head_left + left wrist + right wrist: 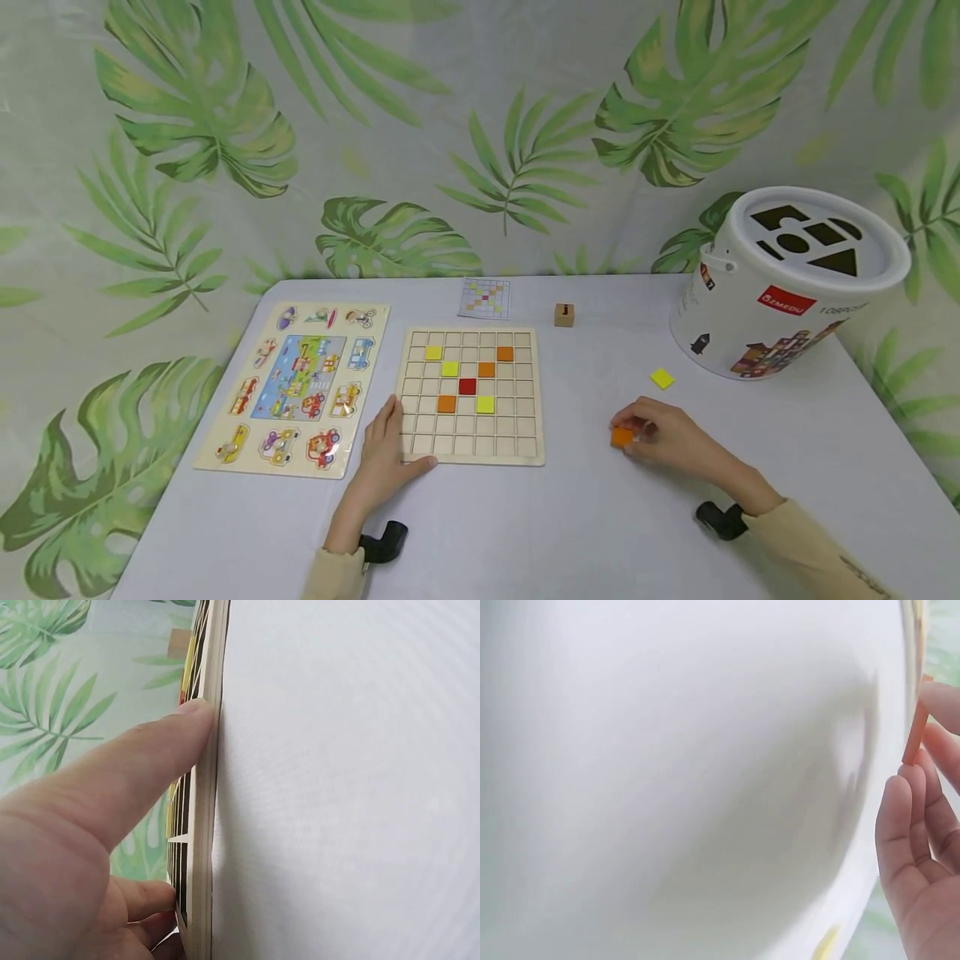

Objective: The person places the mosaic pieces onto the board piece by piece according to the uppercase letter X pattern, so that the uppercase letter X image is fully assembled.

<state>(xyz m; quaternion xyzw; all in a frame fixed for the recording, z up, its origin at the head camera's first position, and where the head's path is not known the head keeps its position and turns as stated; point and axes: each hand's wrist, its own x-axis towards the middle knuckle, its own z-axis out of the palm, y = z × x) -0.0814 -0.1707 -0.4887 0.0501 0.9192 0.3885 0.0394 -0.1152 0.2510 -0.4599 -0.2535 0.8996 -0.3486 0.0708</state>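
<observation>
A square wooden grid board [517, 425] lies on the white table, with yellow, orange and red square tiles in some cells, the red tile [467, 386] in the middle of an X pattern. At its near left corner rests my left hand [386, 454], fairly straight fingers along the left side and thumb [161, 742] on the front edge. Right of the board, my right hand [660, 433] pinches an orange square tile [622, 437] between thumb and fingers, just over the table; the right wrist view shows this tile [916, 731] edge-on. Beyond that hand lies a loose yellow tile [662, 379].
A small pattern card [484, 298] lies behind the board, with a wooden cube [564, 315] to its right. To the left is a vehicle picture puzzle [292, 392]. A white bucket [787, 292] with shape holes in its lid stands at the back right.
</observation>
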